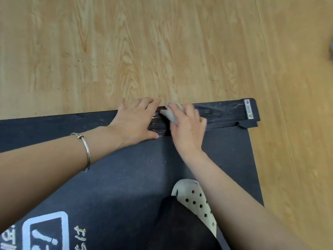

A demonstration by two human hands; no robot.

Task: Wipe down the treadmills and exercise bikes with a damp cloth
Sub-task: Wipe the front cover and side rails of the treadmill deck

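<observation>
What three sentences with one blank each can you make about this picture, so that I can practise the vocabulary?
1. The right hand holds a grey ____ against the black end rail.
2. A silver bracelet circles the ____ wrist.
3. A white clog with round holes stands on the dark running ____.

Missing words: cloth; left; belt.

Gym: treadmill deck (126, 168), pale wood-look floor (162, 42).
</observation>
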